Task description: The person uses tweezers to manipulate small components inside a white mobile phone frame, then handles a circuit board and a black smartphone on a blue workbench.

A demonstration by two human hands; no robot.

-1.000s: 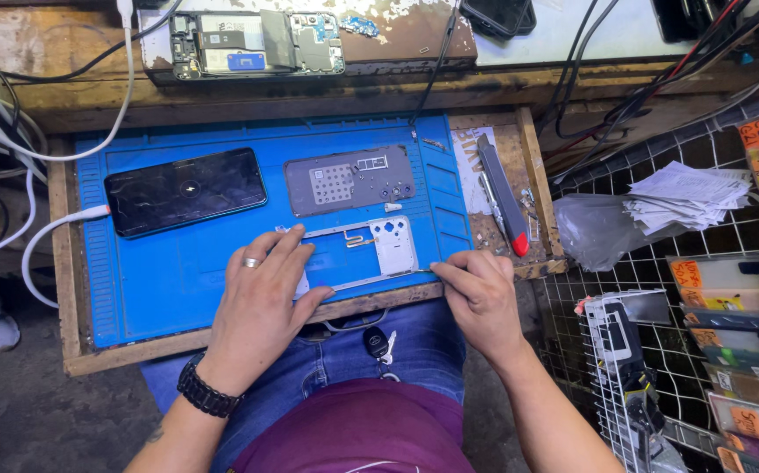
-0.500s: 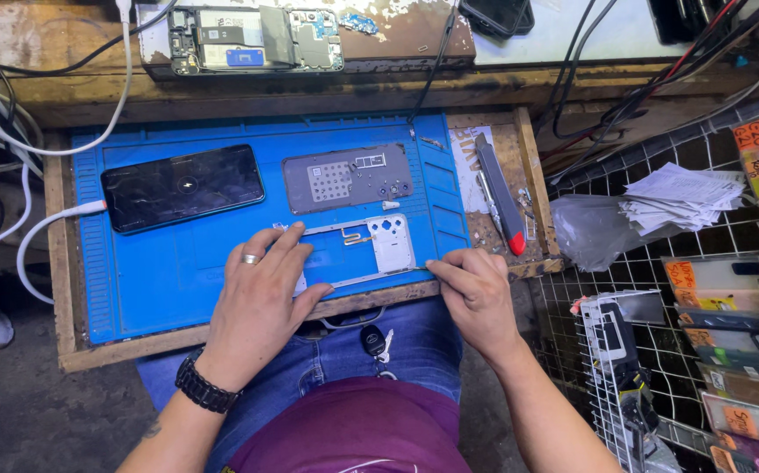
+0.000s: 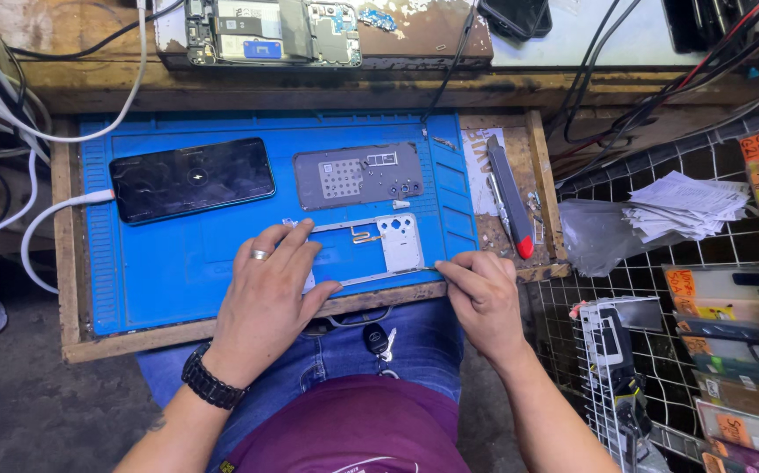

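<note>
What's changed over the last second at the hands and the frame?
Little. The right hand slid slightly left along the mat's near edge, fingertips now at the white frame's lower right corner. The left hand stayed pressed on the frame's left end. Phone and grey plate unmoved.

My left hand (image 3: 266,293) presses flat on the white phone frame (image 3: 379,250) lying on the blue mat (image 3: 161,271). My right hand (image 3: 484,298) pinches the frame's lower right corner. A dark phone (image 3: 191,178) lies beyond.

Two hands, one blue mat (image 3: 178,271), one dark phone (image 3: 191,179), one grey back panel (image 3: 358,175), one white phone frame (image 3: 379,247), one utility knife (image 3: 509,194), one car key (image 3: 376,338)
</note>
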